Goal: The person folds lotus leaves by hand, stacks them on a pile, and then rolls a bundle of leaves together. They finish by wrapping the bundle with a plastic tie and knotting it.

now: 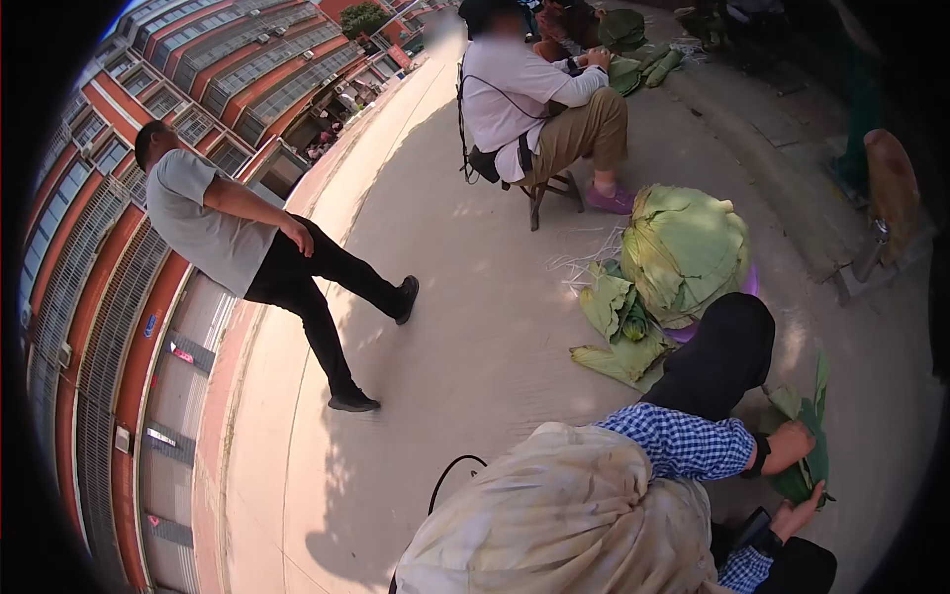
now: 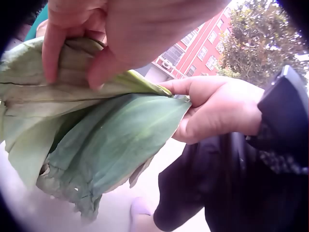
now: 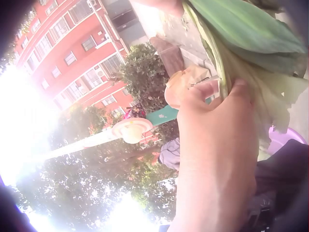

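Several large green leaves (image 1: 817, 436) lie together between the two hands. My left hand (image 1: 789, 447) grips their upper edge; in the left wrist view this hand (image 2: 120, 38) has its fingers bent over a pale, wrinkled leaf (image 2: 53, 96). Below it spreads a darker green leaf (image 2: 125, 135) with a ragged, browned edge. My right hand (image 1: 798, 513) pinches the leaves' pointed end, as the left wrist view shows the hand (image 2: 219, 106) opposite. In the right wrist view, thumb and fingers of the right hand (image 3: 217, 130) hold the leaf edge, its fingertips partly hidden.
A big round leaf-covered bundle (image 1: 688, 252) stands on the pavement (image 1: 475, 327), with loose leaves (image 1: 628, 342) beside it. Beyond, a seated person (image 1: 539, 109) handles leaves. Another person (image 1: 223, 218) walks at the left. A curb (image 1: 762, 168) runs along the upper right.
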Tool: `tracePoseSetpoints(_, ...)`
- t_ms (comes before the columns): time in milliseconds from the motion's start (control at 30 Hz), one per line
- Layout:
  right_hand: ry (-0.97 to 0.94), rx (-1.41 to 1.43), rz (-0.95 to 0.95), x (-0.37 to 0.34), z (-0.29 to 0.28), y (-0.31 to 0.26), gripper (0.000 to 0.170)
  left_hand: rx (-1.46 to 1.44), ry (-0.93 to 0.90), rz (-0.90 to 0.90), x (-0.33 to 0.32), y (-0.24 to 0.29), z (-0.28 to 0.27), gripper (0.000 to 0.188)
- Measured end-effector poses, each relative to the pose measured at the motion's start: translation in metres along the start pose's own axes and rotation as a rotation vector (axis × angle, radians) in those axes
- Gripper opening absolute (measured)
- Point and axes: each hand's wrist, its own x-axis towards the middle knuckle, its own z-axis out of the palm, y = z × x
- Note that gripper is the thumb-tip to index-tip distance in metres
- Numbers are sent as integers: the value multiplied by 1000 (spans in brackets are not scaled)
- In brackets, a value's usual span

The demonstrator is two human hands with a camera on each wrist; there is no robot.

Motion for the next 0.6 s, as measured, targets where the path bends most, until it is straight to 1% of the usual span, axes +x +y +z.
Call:
tracePoseSetpoints(33,-1,-8,6,1,1,-1,48,51,-41,41,3,-1,2,25)
tracePoseSetpoints(67,-13,-12,7,3,1,-1,48,56,-34,33,4,-1,6,25)
tracePoseSetpoints(133,38,-36,-35,-2,2,-2,49,83,77,12,3,1,12,12)
tracePoseSetpoints(233,54,-79,-46,-19,11,-6,51,61,47,13,5,1,6,11)
tracePoseSetpoints(333,-29,-71,-11,-19,11,-3,56,119,42,18,8,3,-4,14)
tracePoseSetpoints(533,-35,-140,2,-22,10,3,56,120,92,1,7,2,-13,16)
tracePoseSetpoints(600,-48,-112,12,-15,6,7,55,116,92,42,10,0,-17,18)
